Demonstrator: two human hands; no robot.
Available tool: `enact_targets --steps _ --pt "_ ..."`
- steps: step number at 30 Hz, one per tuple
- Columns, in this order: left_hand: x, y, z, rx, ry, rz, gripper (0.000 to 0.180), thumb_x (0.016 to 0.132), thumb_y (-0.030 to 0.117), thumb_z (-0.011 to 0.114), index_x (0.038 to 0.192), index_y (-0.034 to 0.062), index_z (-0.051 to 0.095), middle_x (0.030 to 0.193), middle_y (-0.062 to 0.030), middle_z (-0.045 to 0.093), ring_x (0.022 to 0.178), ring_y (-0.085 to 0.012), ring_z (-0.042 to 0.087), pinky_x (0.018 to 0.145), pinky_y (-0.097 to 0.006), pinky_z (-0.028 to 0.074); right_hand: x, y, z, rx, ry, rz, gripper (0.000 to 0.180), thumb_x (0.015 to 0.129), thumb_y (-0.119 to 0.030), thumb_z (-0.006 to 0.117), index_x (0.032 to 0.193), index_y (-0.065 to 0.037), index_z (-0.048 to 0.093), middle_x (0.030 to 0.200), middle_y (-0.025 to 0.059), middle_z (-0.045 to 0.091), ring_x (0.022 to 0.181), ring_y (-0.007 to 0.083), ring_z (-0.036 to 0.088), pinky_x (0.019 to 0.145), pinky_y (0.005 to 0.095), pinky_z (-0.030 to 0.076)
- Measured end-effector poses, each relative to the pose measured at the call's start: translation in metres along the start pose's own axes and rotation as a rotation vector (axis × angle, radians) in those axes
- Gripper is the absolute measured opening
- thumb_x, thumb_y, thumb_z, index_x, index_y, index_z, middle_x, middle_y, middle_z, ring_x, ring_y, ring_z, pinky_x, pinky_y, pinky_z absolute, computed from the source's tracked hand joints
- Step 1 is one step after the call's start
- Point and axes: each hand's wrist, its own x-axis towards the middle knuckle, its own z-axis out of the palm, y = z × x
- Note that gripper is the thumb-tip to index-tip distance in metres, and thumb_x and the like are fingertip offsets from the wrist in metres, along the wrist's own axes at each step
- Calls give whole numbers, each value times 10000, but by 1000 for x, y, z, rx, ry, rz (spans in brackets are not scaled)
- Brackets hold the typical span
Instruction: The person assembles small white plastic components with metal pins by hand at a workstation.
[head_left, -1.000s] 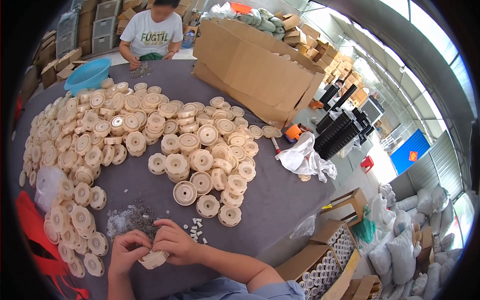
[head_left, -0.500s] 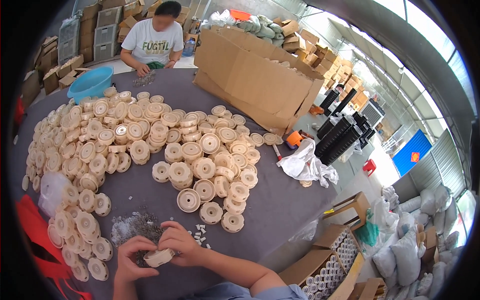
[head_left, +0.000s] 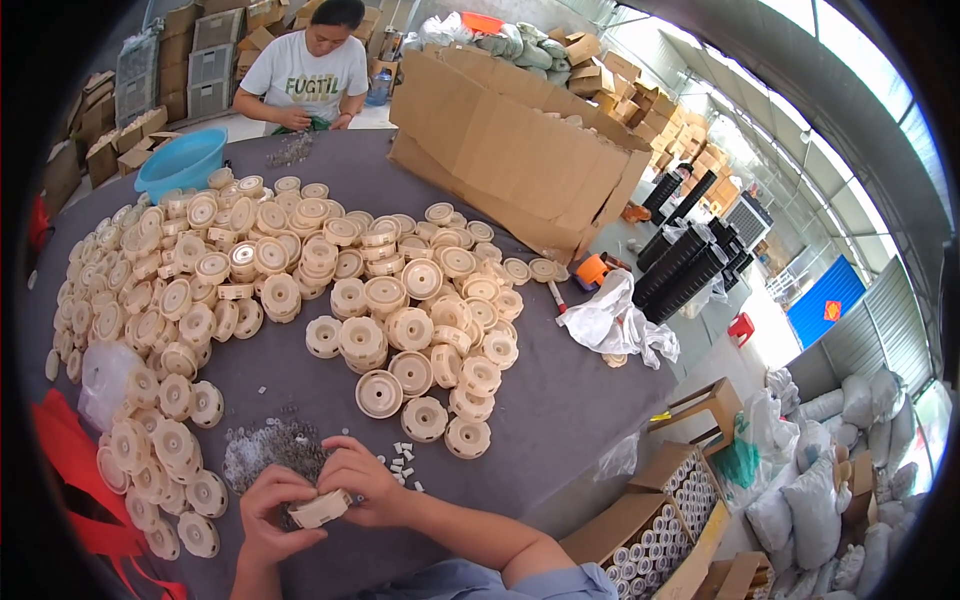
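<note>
Between my two hands, close to the table's near edge, is a cream round plastic piece (head_left: 320, 509), tilted so its rim shows. My left hand (head_left: 268, 510) curls round its left side with thumb and fingers. From the right, my right hand (head_left: 360, 483) has its fingers closed on the upper side of the same piece. Just beyond my hands lies a heap of small grey and clear parts (head_left: 265, 452). Several small white plastic pieces (head_left: 402, 465) are scattered right of my right hand. A large pile of like cream round pieces (head_left: 270, 255) spreads over the table's far and left parts.
A tall cardboard box (head_left: 510, 140) stands at the far right of the grey-covered table (head_left: 570, 430). A blue basin (head_left: 183, 165) sits far left. Across the table, another person (head_left: 307, 75) handles small parts. A white cloth (head_left: 620, 320) lies right; boxed white cylinders (head_left: 645, 545) stand lower right.
My hands keep hold of the round piece and have hardly moved. The person across the table has raised their hands and drawn them back from the small heap there.
</note>
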Motion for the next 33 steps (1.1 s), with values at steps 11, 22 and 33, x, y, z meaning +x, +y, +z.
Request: enact_targets --steps 11,22,33 --pt "0 2 7 -24 26 -68 416 507 83 768 894 26 624 858 -89 554 769 -161 539 675 -265 423 -1 1 -2 -22 12 -3 330 543 6 647 842 -64 525 814 46 533 790 219 530 924 461 351" --pt "2 5 12 329 110 195 375 485 65 750 843 63 639 758 -63 574 693 -212 544 616 -306 423 -3 5 0 58 -23 43 282 631 -12 664 872 -68 529 810 39 550 774 195 557 932 465 341" --pt "3 11 10 466 107 264 379 487 79 757 849 79 645 718 -43 558 652 -192 529 574 -292 410 -2 5 1 104 -23 69 262 645 -12 651 885 -54 553 829 50 560 788 199 553 943 456 331"
